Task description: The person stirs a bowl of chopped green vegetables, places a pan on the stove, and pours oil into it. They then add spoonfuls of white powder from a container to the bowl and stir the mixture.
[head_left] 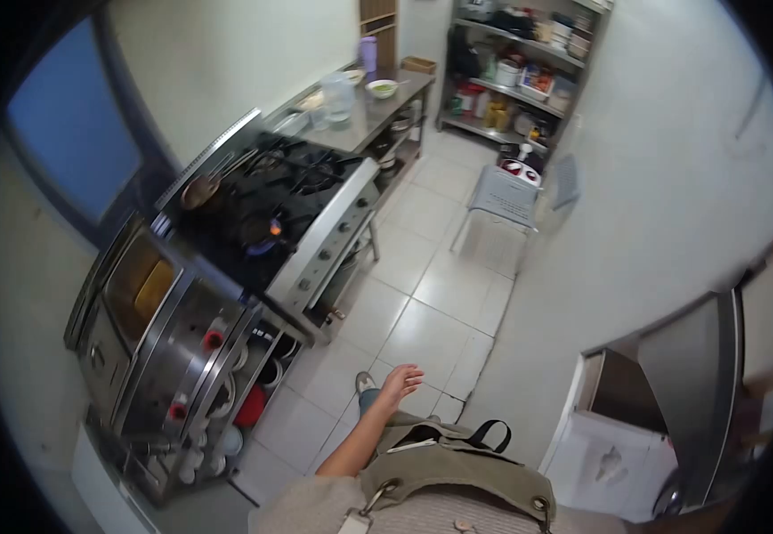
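Fingers of the left hand (401, 383) are held released and slightly curled, above the tiled floor (395, 334) and just beside the olive apron (466, 472); the right hand's state cannot be told. From left to right, a steel fryer (168, 360), a stove (326, 258) with one burner lit, a desk (351, 133) bearing a bowl (382, 88), and a grey stool (502, 198) are noted.

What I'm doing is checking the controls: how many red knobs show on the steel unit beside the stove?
2: one red knob on the front nearer the stove, the other farther from it. Others may be hidden.
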The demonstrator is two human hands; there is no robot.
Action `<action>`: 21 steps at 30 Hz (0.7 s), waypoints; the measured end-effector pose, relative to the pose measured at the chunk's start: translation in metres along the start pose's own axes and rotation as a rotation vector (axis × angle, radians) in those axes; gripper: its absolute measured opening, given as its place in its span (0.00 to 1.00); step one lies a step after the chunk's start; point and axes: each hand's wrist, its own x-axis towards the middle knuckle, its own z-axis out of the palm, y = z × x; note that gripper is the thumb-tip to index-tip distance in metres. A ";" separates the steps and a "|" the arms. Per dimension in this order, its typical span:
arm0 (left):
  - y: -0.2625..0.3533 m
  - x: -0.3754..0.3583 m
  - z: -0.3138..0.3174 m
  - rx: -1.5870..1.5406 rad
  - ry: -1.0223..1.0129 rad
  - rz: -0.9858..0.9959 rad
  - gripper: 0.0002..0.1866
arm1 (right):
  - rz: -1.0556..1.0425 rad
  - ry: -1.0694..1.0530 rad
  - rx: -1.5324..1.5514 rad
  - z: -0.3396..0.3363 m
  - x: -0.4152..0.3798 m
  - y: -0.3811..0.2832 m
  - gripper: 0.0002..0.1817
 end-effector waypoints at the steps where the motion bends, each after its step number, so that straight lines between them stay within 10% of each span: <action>1: 0.004 0.004 -0.004 0.040 -0.006 -0.021 0.18 | 0.362 0.262 0.841 -0.035 0.004 0.088 0.34; 3: 0.014 0.013 -0.010 0.062 -0.002 -0.046 0.17 | 0.176 0.220 0.059 -0.022 -0.012 0.004 0.33; 9: 0.067 0.034 -0.015 0.081 -0.060 -0.045 0.16 | 0.141 0.329 -0.163 0.015 -0.028 -0.089 0.33; 16: 0.145 0.058 -0.053 0.240 -0.152 -0.034 0.17 | 0.142 0.240 0.004 0.105 -0.040 -0.186 0.32; 21: 0.204 0.061 -0.118 0.253 -0.103 0.014 0.16 | 0.267 -0.308 0.648 0.255 -0.068 -0.245 0.32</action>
